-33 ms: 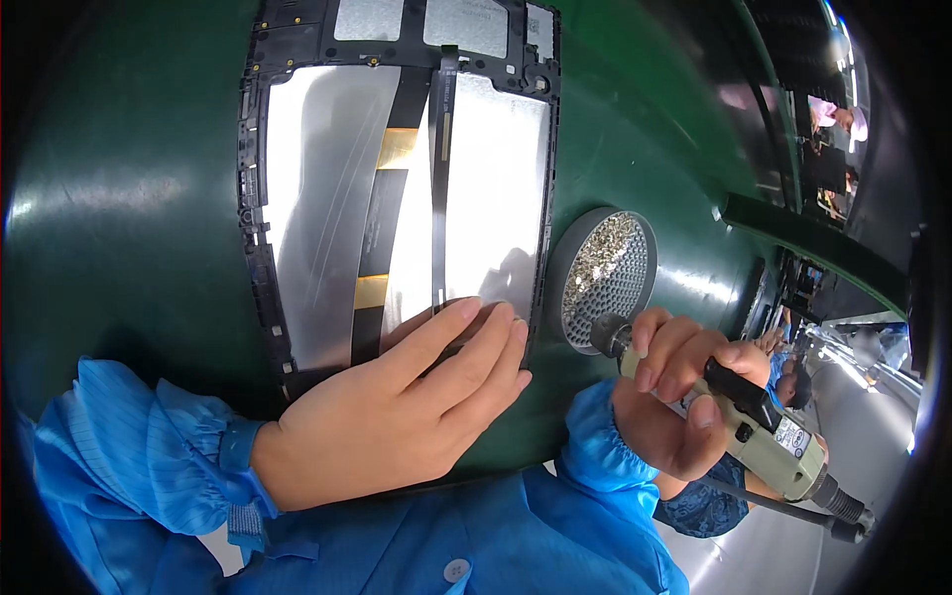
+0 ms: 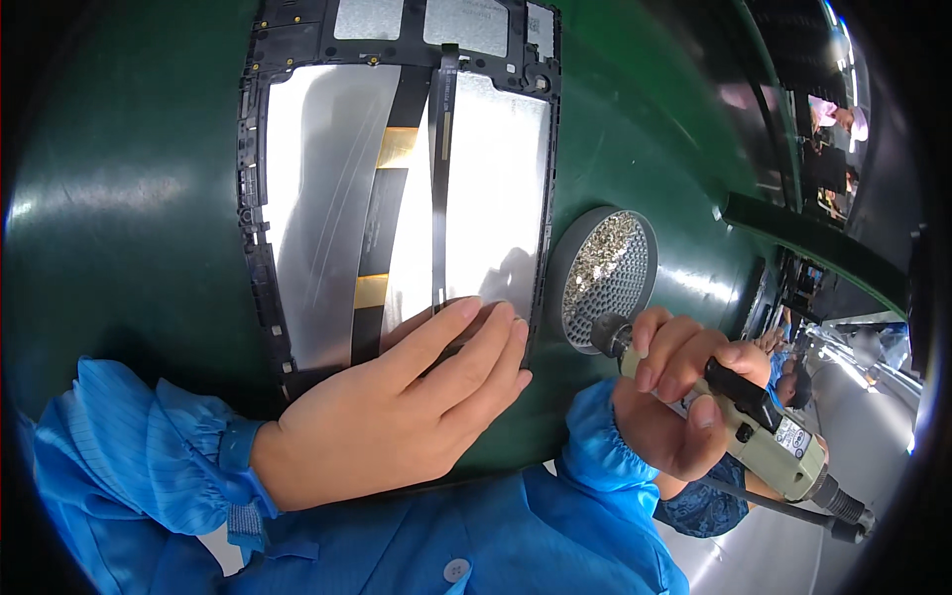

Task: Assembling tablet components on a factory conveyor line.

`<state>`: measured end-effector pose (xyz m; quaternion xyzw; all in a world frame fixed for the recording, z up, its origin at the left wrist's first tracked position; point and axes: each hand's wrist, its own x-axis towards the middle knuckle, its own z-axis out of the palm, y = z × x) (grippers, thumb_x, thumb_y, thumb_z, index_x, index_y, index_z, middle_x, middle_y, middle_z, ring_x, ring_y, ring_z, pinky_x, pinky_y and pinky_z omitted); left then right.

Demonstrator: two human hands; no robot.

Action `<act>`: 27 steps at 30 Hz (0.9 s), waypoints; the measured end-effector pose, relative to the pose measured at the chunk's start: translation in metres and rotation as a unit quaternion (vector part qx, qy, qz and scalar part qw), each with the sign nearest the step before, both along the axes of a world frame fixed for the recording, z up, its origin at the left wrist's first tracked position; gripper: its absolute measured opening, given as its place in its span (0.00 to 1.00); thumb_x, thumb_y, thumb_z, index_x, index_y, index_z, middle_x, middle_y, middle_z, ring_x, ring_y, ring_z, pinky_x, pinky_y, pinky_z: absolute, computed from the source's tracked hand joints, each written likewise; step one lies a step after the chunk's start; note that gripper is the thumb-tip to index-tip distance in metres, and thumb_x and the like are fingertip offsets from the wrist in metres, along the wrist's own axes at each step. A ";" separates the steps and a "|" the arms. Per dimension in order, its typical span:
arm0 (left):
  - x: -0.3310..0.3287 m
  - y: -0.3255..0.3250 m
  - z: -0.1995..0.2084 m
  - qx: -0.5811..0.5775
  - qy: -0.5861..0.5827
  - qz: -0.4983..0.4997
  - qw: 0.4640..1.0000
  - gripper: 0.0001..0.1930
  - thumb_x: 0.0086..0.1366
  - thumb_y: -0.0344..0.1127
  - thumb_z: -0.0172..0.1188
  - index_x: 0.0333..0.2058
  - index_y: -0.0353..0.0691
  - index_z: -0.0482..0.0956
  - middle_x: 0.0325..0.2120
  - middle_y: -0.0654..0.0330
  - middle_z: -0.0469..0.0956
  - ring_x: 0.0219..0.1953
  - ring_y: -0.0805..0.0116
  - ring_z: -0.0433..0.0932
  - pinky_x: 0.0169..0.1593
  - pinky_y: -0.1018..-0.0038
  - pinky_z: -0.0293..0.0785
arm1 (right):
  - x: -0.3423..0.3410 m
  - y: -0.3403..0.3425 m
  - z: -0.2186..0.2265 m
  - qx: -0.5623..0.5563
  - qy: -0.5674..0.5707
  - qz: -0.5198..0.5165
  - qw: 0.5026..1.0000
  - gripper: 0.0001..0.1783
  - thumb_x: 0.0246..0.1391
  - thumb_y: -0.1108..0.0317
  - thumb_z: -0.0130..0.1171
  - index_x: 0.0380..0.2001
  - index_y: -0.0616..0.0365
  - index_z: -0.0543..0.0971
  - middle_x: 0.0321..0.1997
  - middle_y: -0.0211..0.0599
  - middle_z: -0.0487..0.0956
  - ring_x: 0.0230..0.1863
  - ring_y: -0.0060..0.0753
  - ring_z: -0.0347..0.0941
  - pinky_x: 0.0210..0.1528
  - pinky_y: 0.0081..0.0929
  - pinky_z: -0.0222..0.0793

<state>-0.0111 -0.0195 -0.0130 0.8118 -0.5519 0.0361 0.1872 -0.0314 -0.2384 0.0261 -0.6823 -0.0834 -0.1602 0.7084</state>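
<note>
L hand (image 2: 382,431) – fingers out flat, close tog. – rests on device frame (image 2: 322,188), at its end nr the green tabletop's (image 2: 129,238) front edge. R hand (image 2: 684,372) wrapped round elec. screwdriver (image 2: 778,461), its nose over screw tray (image 2: 620,297), just R of frame; contact unclear.

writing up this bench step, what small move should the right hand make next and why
Probably ease the driver a little farther over the tray, toward the metal bits. The right hand grips it with its nose overlapping the tray's near edge in view, while the bits lie mostly far and left. The left hand rests on the panel.
</note>
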 end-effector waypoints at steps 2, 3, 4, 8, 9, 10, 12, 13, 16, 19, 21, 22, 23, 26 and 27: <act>0.001 -0.002 -0.001 0.004 -0.005 -0.002 1.000 0.13 0.64 0.37 0.58 0.48 0.50 0.82 0.49 0.56 0.77 0.56 0.59 0.72 0.62 0.61 0.64 | 0.001 -0.002 -0.001 -0.004 -0.005 0.001 1.000 0.20 0.50 0.64 0.58 0.45 0.59 0.68 0.18 0.37 0.69 0.18 0.33 0.67 0.30 0.37 0.65; 0.001 -0.002 -0.001 0.007 -0.011 -0.004 1.000 0.13 0.65 0.37 0.57 0.48 0.50 0.82 0.50 0.56 0.77 0.56 0.59 0.72 0.62 0.61 0.64 | 0.001 -0.003 -0.002 -0.008 -0.011 0.002 1.000 0.20 0.50 0.64 0.58 0.45 0.59 0.68 0.18 0.37 0.69 0.18 0.32 0.67 0.29 0.37 0.66; 0.001 -0.003 -0.001 0.007 -0.010 -0.004 1.000 0.13 0.65 0.37 0.57 0.48 0.50 0.82 0.50 0.56 0.77 0.56 0.59 0.72 0.62 0.61 0.64 | 0.001 -0.003 -0.002 -0.008 -0.010 0.002 1.000 0.20 0.50 0.64 0.58 0.45 0.59 0.68 0.18 0.37 0.69 0.18 0.32 0.67 0.29 0.37 0.66; -0.003 -0.006 -0.004 -0.022 -0.003 0.014 1.000 0.12 0.64 0.36 0.58 0.46 0.48 0.83 0.48 0.55 0.79 0.55 0.57 0.73 0.61 0.61 0.66 | 0.000 -0.004 -0.003 -0.004 -0.009 -0.001 1.000 0.21 0.49 0.64 0.58 0.46 0.60 0.68 0.19 0.36 0.70 0.18 0.33 0.67 0.29 0.37 0.66; -0.004 -0.007 -0.005 -0.037 -0.007 0.020 0.999 0.12 0.64 0.36 0.58 0.45 0.47 0.84 0.48 0.53 0.79 0.55 0.56 0.74 0.61 0.61 0.67 | -0.001 -0.004 -0.003 -0.002 -0.003 -0.004 1.000 0.21 0.49 0.64 0.58 0.46 0.59 0.68 0.19 0.36 0.70 0.19 0.33 0.68 0.29 0.37 0.66; -0.002 -0.006 -0.004 -0.038 -0.009 0.021 0.999 0.12 0.64 0.36 0.58 0.45 0.47 0.84 0.48 0.53 0.79 0.55 0.56 0.74 0.61 0.61 0.67 | -0.001 -0.004 -0.002 -0.004 -0.005 -0.003 1.000 0.21 0.49 0.64 0.58 0.46 0.59 0.68 0.19 0.36 0.70 0.19 0.33 0.68 0.29 0.37 0.66; 0.000 -0.003 -0.002 -0.051 -0.006 0.010 0.999 0.12 0.64 0.37 0.58 0.43 0.42 0.85 0.46 0.50 0.80 0.54 0.54 0.75 0.60 0.59 0.69 | -0.002 -0.002 -0.001 -0.012 0.005 -0.025 1.000 0.21 0.51 0.64 0.57 0.47 0.58 0.68 0.20 0.35 0.71 0.19 0.32 0.68 0.29 0.36 0.65; -0.001 -0.003 -0.002 -0.052 -0.006 0.012 0.999 0.12 0.64 0.37 0.58 0.43 0.42 0.85 0.46 0.50 0.80 0.54 0.54 0.75 0.60 0.59 0.69 | -0.004 -0.003 0.002 -0.013 0.005 -0.022 1.000 0.21 0.51 0.64 0.57 0.47 0.58 0.68 0.20 0.35 0.71 0.19 0.32 0.68 0.29 0.36 0.65; -0.005 -0.004 -0.004 -0.067 0.005 0.033 0.997 0.12 0.64 0.37 0.59 0.40 0.37 0.85 0.44 0.47 0.80 0.53 0.52 0.76 0.60 0.57 0.69 | -0.015 -0.002 0.017 -0.005 -0.056 -0.039 0.998 0.22 0.53 0.64 0.57 0.51 0.56 0.68 0.23 0.35 0.73 0.22 0.30 0.70 0.31 0.33 0.63; -0.007 -0.005 -0.008 -0.087 -0.005 0.041 0.995 0.12 0.62 0.36 0.60 0.38 0.34 0.85 0.43 0.46 0.81 0.53 0.51 0.76 0.59 0.56 0.69 | -0.025 0.010 0.029 -0.038 -0.028 -0.018 0.999 0.21 0.52 0.65 0.57 0.49 0.55 0.68 0.22 0.34 0.73 0.21 0.32 0.71 0.28 0.33 0.67; -0.008 -0.008 -0.011 -0.098 0.015 0.048 0.994 0.11 0.60 0.35 0.62 0.36 0.34 0.86 0.43 0.46 0.81 0.52 0.50 0.76 0.59 0.57 0.70 | -0.028 0.018 0.022 -0.027 -0.002 0.043 0.999 0.21 0.51 0.67 0.55 0.49 0.58 0.69 0.21 0.32 0.70 0.20 0.27 0.65 0.31 0.30 0.62; -0.008 -0.007 -0.010 -0.100 0.016 0.047 0.994 0.11 0.60 0.35 0.62 0.36 0.34 0.86 0.43 0.46 0.81 0.52 0.50 0.76 0.59 0.57 0.70 | -0.029 0.024 0.021 -0.035 -0.003 0.043 0.998 0.20 0.52 0.67 0.56 0.49 0.57 0.69 0.21 0.31 0.71 0.21 0.27 0.66 0.31 0.31 0.63; -0.008 -0.007 -0.009 -0.106 0.022 0.051 0.993 0.11 0.59 0.34 0.62 0.35 0.33 0.86 0.42 0.46 0.81 0.52 0.50 0.76 0.59 0.57 0.70 | -0.030 0.029 0.020 -0.042 -0.005 0.042 0.998 0.20 0.52 0.66 0.56 0.49 0.56 0.68 0.22 0.31 0.71 0.21 0.28 0.67 0.31 0.31 0.63; -0.007 -0.006 -0.008 -0.104 0.028 0.052 0.993 0.11 0.59 0.34 0.62 0.34 0.32 0.86 0.42 0.45 0.81 0.52 0.50 0.76 0.58 0.57 0.71 | -0.031 0.034 0.019 -0.049 0.008 0.049 0.998 0.19 0.53 0.66 0.56 0.48 0.56 0.68 0.21 0.31 0.72 0.22 0.28 0.69 0.30 0.31 0.64; -0.007 -0.005 -0.008 -0.098 0.027 0.048 0.994 0.11 0.58 0.34 0.62 0.34 0.31 0.85 0.42 0.45 0.81 0.51 0.50 0.77 0.58 0.58 0.71 | -0.031 0.035 0.018 -0.046 0.009 0.049 0.998 0.19 0.53 0.66 0.56 0.48 0.56 0.68 0.21 0.31 0.72 0.22 0.28 0.69 0.30 0.31 0.64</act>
